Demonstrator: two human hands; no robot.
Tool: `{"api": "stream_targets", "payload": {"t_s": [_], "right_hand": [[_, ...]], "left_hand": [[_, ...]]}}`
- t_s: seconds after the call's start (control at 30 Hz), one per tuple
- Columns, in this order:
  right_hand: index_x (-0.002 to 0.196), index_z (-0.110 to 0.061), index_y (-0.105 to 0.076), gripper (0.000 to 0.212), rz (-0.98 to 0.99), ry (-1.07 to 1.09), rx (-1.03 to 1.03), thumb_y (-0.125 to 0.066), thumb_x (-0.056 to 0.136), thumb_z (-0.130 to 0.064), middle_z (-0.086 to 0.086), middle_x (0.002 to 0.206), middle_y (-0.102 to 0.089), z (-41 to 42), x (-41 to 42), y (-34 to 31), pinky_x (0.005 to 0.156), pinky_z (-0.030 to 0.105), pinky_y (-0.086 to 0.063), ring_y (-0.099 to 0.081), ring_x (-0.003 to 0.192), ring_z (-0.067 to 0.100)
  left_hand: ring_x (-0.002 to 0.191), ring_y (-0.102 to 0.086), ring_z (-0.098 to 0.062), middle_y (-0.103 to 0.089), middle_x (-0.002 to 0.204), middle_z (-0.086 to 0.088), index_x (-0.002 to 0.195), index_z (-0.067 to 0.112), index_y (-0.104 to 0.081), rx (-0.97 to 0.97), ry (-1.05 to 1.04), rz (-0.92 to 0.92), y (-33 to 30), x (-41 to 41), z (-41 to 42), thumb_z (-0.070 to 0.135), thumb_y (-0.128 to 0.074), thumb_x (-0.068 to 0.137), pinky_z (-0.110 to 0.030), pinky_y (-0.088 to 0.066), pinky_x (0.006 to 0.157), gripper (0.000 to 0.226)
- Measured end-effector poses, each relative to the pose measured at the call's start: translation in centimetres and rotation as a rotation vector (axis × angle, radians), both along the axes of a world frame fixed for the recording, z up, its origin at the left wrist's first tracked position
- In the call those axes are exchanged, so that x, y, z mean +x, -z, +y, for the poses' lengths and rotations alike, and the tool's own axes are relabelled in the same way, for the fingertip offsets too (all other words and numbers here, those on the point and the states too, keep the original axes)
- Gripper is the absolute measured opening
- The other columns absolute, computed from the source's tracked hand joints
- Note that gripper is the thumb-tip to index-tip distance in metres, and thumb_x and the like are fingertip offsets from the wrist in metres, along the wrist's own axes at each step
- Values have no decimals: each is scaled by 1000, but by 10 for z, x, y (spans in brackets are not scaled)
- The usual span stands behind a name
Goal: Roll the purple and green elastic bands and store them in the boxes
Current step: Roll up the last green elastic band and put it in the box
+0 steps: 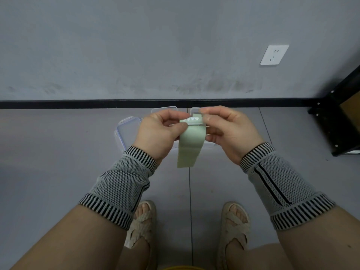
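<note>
- A pale green elastic band [191, 141] hangs in mid-air between two raised hands, above a grey tiled floor [58, 162]; its top edge is folded over into the start of a roll, and its loose tail drops straight down toward the near side.
- The left hand [158, 133] pinches the band's folded top from the left, thumb and forefinger curled onto it.
- The right hand [227, 131] pinches the same fold from the right, thumb pressed on the front of the band and fingers curled behind.
- Small white markings [192, 119] show along the folded top edge; what they say is too small to tell.
- Clear plastic boxes [128, 133] lie on the floor beyond the hands, partly hidden by them; one open tray shows to the left, and the rims of others peek out above the knuckles.
- Both forearms wear knitted grey wrist sleeves [120, 184] with black-and-white striped cuffs.
- Two feet in woven beige sandals [233, 227] stand on the floor at the near edge.
- A black skirting strip [78, 104] runs along the foot of a grey wall, which carries a white socket [274, 54] at the far right.
- A black metal frame [335, 121] stands at the right edge.
</note>
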State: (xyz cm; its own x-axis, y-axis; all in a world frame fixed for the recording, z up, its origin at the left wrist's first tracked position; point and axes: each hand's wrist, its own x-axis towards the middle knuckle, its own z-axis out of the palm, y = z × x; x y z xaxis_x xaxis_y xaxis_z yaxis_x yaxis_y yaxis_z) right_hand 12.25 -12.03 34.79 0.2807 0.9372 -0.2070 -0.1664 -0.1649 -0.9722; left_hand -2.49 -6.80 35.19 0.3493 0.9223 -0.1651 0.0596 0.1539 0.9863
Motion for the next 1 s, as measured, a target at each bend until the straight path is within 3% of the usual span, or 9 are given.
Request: {"api": "stream_targets", "payload": {"t_s": [0.13,0.23,0.4,0.47,0.57,0.7,0.77,0.87,1.0], "right_hand": [[83,-15,-71,9,-170,-36,-38,-63,87,-13,8,77,-67,-1,3,2,61,26,-50,-58,62,12],[77,-13,-70,11,-166,-1,-17,-65,85,-8,14,77,-67,0,1,2,65,33,-52,-58,67,22],[72,-12,-68,15,-96,85,14,-66,84,-4,24,79,-62,2,0,4,72,45,-50,-55,72,31],[74,-12,-68,13,-88,102,17,-66,84,-4,19,78,-65,2,0,5,73,43,-53,-60,71,29],[74,-13,-67,14,-127,115,34,-68,82,-1,16,81,-68,2,-3,7,73,40,-57,-65,73,24],[71,-19,-66,20,-211,86,59,-70,79,-1,14,78,-70,2,-8,8,76,45,-58,-68,76,28],[72,-17,-65,20,-252,36,50,-71,78,1,11,77,-69,2,-10,8,77,43,-58,-67,74,25],[70,-16,-65,16,-278,-77,7,-72,77,-4,7,75,-68,-1,-5,8,78,39,-54,-62,70,16],[83,-19,-66,10,-318,-192,-88,-73,79,-12,12,85,-72,-5,-1,12,80,38,-56,-67,80,24]], "left_hand": [[87,-68,-30,-71,90,-12,81,14,-69,63,25,65,1,1,-3,-8,-62,80,-44,-56,83,23],[84,-69,-22,-71,95,-7,88,15,-67,52,15,48,1,3,-4,-7,-61,82,-40,-57,81,24],[87,-69,-25,-73,90,-7,109,22,-59,32,86,178,8,6,-5,18,-70,78,-46,-54,85,33],[86,-69,-27,-73,85,-10,106,25,-63,73,124,231,8,6,-5,26,-66,72,-48,-53,87,34],[91,-67,-30,-72,87,-14,96,29,-66,49,86,167,7,5,-2,18,-64,79,-49,-50,91,21],[87,-68,-22,-74,86,-4,88,33,-67,94,47,175,7,2,0,26,-68,77,-43,-53,88,14],[83,-67,-19,-73,85,-6,89,32,-67,138,39,188,7,-1,3,18,-67,84,-40,-53,87,15],[72,-58,-16,-65,73,-9,87,35,-65,246,139,264,7,-8,5,12,-63,86,-30,-50,75,23],[68,-55,-11,-61,72,-10,86,41,-60,330,294,359,10,-11,4,10,-62,87,-22,-48,64,30]]}}
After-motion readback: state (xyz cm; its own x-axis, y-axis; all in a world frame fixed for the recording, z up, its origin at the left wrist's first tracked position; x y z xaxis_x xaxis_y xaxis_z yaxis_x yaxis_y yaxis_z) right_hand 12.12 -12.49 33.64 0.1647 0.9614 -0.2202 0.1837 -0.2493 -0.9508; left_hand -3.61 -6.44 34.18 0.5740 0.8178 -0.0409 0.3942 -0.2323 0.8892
